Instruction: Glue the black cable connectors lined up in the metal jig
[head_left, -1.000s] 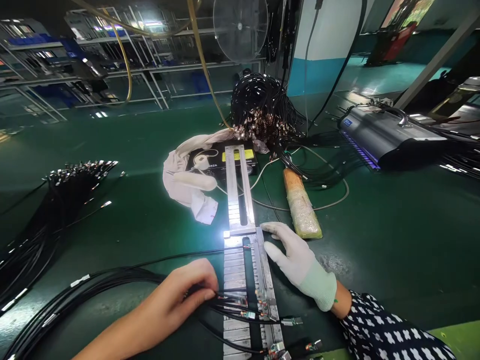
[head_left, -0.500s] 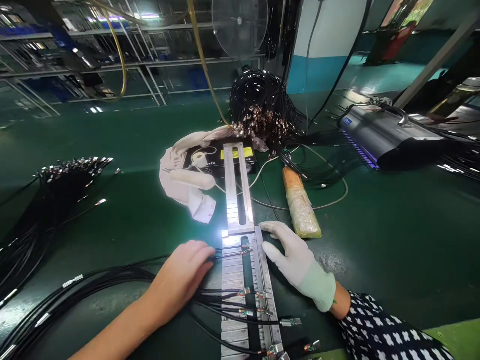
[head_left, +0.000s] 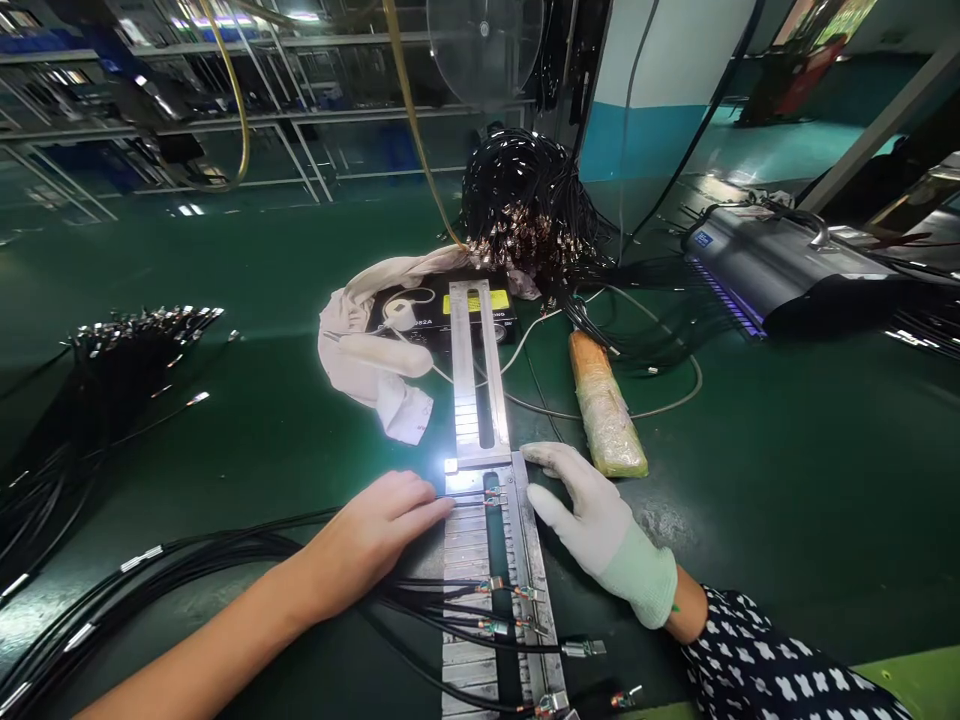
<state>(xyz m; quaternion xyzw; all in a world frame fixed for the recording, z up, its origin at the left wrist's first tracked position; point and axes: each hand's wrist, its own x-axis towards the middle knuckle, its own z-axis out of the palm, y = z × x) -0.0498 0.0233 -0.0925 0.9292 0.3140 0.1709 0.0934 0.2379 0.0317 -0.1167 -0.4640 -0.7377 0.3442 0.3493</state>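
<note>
My left hand (head_left: 386,530), bare, is closed on thin black cables (head_left: 469,497) at the left edge of a slotted metal fixture (head_left: 466,560). Their small metal-tipped ends (head_left: 496,495) lie over the fixture's dark slot. Below them, several more black cables (head_left: 420,592) cross the fixture, with connectors and coloured wires at their ends. My right hand (head_left: 581,520), in a white glove with a green cuff, rests against the fixture's right rail (head_left: 525,540). Its thumb and forefinger are apart, and its other fingers are partly hidden.
A taped block (head_left: 606,410) lies right of the fixture. Behind stand a black box (head_left: 499,325), a white cloth (head_left: 352,310) and a large heap of black cables (head_left: 525,190). More cable bundles (head_left: 82,400) lie left; a grey machine (head_left: 787,265) sits at right.
My left thumb has stretched forward along the cables onto the fixture's edge, and the hand has shifted slightly. My right hand stays at the rail. The view has shifted a little.
</note>
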